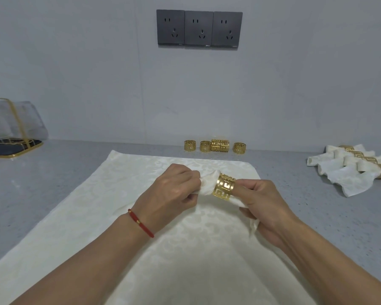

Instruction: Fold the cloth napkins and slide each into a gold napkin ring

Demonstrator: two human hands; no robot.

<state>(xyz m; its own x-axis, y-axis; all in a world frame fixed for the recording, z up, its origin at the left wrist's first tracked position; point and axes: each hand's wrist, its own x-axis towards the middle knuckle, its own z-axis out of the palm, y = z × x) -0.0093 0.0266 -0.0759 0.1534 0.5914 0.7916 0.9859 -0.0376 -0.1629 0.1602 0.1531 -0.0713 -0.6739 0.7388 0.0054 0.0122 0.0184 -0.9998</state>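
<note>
The threading step is in hand. The left hand (169, 190) grips the napkin (207, 186) by its bunched end; the ring (224, 187) sits on the cloth just right of those fingers. The right hand (264, 205) is curled round the napkin's tail, seemingly touching the ring. Next, I judge, centre the ring. 5 spare rings (215, 145) wait beyond the fingertips.

Two bare forearms in view, no sleeves visible on either. Left wrist carries a thin red cord bracelet (141, 223) with a small gold bead on it, sitting just behind the left hand (169, 190). Right hand (264, 205) and right wrist: nothing worn. No rings, watch or gloves seen on either hand. Nails on the visible fingers (245, 182) short, unpainted.
</note>
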